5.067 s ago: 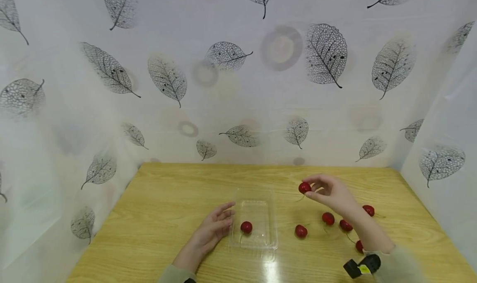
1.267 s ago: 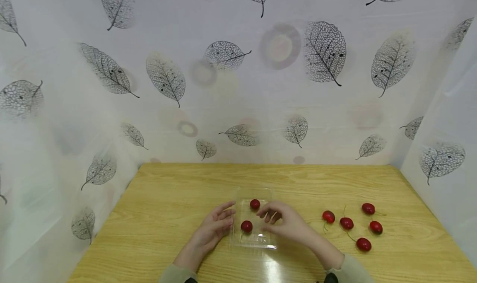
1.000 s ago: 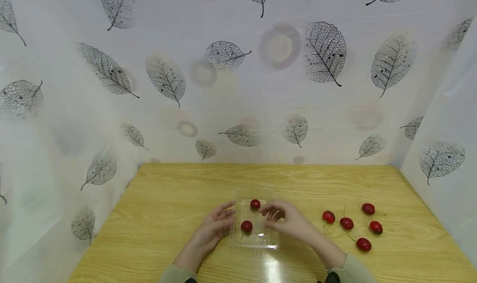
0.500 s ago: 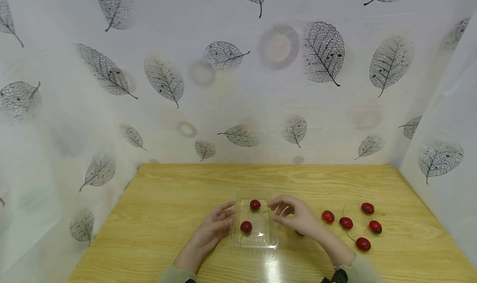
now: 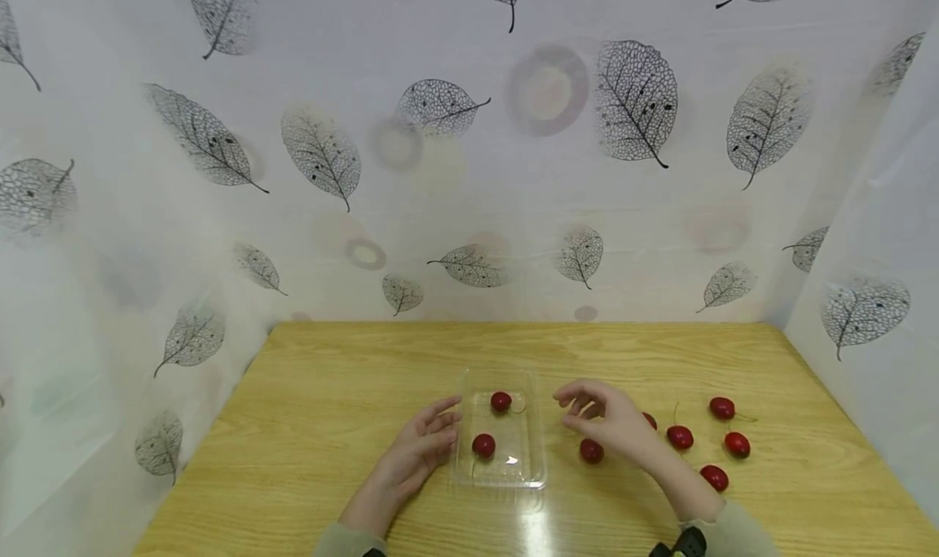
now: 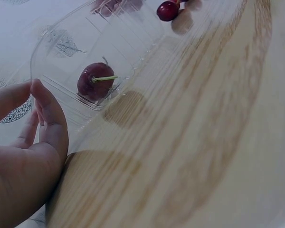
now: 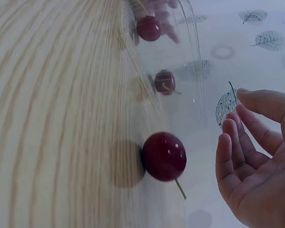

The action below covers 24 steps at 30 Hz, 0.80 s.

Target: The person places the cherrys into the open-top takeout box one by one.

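My left hand (image 5: 418,447) rests on the table beside a clear plastic box (image 5: 539,467), fingertips right at its left wall. In the left wrist view the fingers (image 6: 50,114) bend loosely close to the rim. Inside the box lie two red cherries with stems, one toward the back (image 5: 501,402) and one nearer the front (image 5: 483,446). My right hand (image 5: 609,418) hovers to the right of the box, its fingers relaxed and holding nothing. Just below that hand a loose cherry (image 5: 591,451) sits on the table; it looms large in the right wrist view (image 7: 164,156).
Several more cherries (image 5: 680,437) lie spread on the right side of the wooden table (image 5: 352,377), one partly hidden behind the right hand. A whitish sheet (image 5: 469,190) printed with dark leaves stands behind and at both sides.
The cherry pinched by my right hand five seconds ago now lies toward the back of the box. That hand has since drawn back rightward, uncovering a loose cherry. My left hand stays put.
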Each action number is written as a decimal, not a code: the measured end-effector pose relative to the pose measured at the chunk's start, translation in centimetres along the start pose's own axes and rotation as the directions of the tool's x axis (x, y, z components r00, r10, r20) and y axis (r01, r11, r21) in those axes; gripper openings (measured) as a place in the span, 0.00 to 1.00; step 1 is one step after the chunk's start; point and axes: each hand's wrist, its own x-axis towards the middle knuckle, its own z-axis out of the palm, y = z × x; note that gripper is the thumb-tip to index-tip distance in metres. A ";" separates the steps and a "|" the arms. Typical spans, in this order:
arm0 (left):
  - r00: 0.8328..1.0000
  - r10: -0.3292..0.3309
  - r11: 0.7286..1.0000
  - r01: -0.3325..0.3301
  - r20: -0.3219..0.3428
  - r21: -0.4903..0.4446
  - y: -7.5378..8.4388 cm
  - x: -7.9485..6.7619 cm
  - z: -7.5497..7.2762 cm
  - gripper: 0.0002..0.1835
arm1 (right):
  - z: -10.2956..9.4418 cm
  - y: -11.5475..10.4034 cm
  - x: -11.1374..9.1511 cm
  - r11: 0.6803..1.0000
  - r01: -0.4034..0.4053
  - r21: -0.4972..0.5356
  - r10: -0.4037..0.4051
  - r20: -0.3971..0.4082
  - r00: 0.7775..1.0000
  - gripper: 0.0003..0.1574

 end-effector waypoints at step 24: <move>1.000 -0.003 1.000 0.003 -0.001 -0.006 0.1 0.1 0.0 0.35 | -6.4 2.0 -3.0 0.991 -0.080 -0.107 0.060 -0.177 0.982 0.20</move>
